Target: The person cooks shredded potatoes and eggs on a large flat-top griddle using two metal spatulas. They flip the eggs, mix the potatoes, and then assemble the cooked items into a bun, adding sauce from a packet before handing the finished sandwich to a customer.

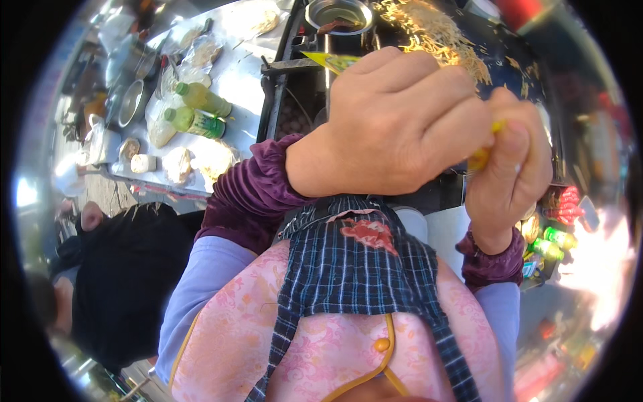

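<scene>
My left hand (397, 125) is raised in front of my chest, closed as a fist around a yellow packet (479, 160). A pointed yellow-green corner sticks out past its knuckles on the far side. Close against it, my right hand (512, 161) pinches the packet's other end between thumb and curled fingers. Most of the packet is hidden inside the hands. Beyond them, a heap of noodles (437, 35) lies on a dark griddle (507, 50). A metal bowl (339, 17) with dark liquid and a utensil in it stands left of the noodles.
On the left, a metal table (246, 95) bears two green-capped bottles (201, 123), plastic bags (161, 120) and another metal bowl (131, 103). A person in black (125, 281) is close at my left. More green bottles (550, 246) lie at the right, below a red bag (567, 206).
</scene>
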Demonstrator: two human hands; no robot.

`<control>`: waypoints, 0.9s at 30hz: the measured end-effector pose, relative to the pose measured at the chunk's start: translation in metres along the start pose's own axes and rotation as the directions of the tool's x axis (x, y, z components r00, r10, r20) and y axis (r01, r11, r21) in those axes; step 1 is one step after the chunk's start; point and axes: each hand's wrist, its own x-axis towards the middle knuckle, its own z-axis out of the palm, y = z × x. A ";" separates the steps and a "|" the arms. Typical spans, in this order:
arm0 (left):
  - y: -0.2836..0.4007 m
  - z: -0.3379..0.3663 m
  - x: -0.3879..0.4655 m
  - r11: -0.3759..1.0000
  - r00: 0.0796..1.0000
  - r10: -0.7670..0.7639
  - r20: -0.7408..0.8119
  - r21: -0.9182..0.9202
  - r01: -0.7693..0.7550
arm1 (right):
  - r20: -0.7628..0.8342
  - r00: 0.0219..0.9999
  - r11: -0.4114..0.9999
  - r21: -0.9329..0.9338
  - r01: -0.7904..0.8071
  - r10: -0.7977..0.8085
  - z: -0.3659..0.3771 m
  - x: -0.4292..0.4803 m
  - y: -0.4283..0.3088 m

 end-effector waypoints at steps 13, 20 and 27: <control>0.027 -0.098 -0.202 0.774 0.716 -0.612 0.337 0.441 0.454 | 0.532 0.653 0.533 0.385 -0.754 0.539 0.146 -0.050 0.144; -0.043 -0.135 -0.307 0.758 0.748 -0.529 0.399 0.619 0.205 | 0.480 0.723 0.841 -0.062 -0.537 0.497 0.261 -0.036 0.203; -0.175 -0.189 -0.421 0.669 0.470 -0.727 0.501 0.672 0.318 | 0.365 0.931 0.990 -0.133 0.039 0.012 0.372 -0.053 0.211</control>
